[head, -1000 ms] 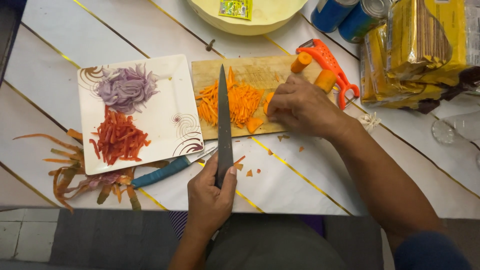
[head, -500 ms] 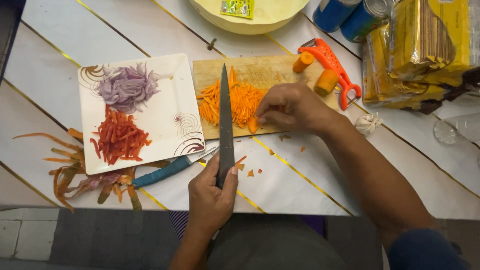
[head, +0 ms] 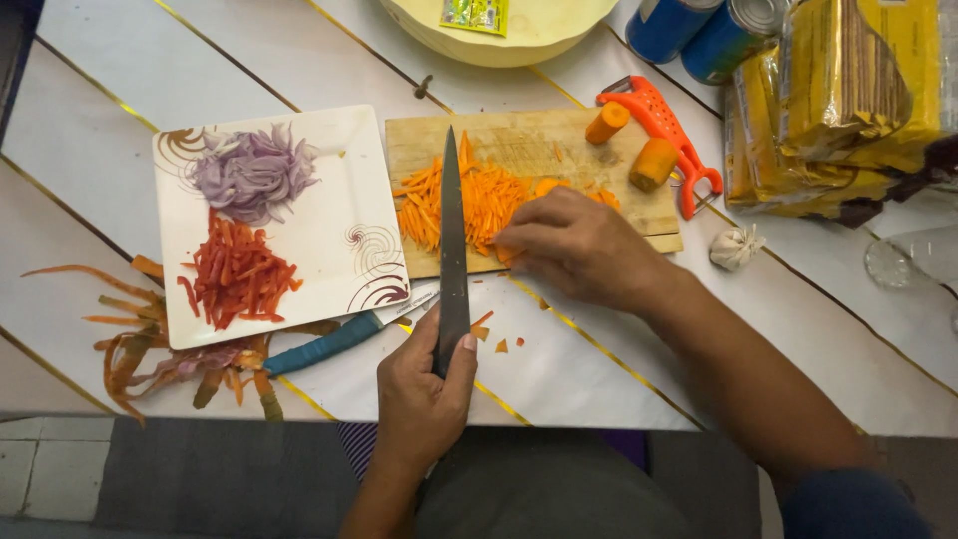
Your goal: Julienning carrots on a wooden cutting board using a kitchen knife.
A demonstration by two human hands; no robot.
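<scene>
My left hand (head: pixel 424 394) grips the handle of a long dark knife (head: pixel 452 240). Its blade points away from me and lies across a pile of carrot strips (head: pixel 469 205) on a wooden cutting board (head: pixel 529 145). My right hand (head: pixel 574 245) rests palm down on the board's near right edge, fingers touching the carrot strips. Two carrot chunks (head: pixel 654 163) sit at the board's far right. A white square plate (head: pixel 339 215) to the left holds sliced purple onion (head: pixel 249 172) and red strips (head: pixel 238 271).
An orange peeler (head: pixel 667 125) lies right of the board. A blue-handled tool (head: pixel 324 344) sticks out from under the plate. Vegetable peels (head: pixel 150 344) lie at the table's near left. Yellow packets (head: pixel 848 100), two blue cans (head: pixel 699 30), a cream bowl (head: pixel 519 35) and a garlic bulb (head: pixel 735 247) stand behind.
My right hand has slid left along the board's near edge to the carrot strips. The knife and my left hand stay almost still.
</scene>
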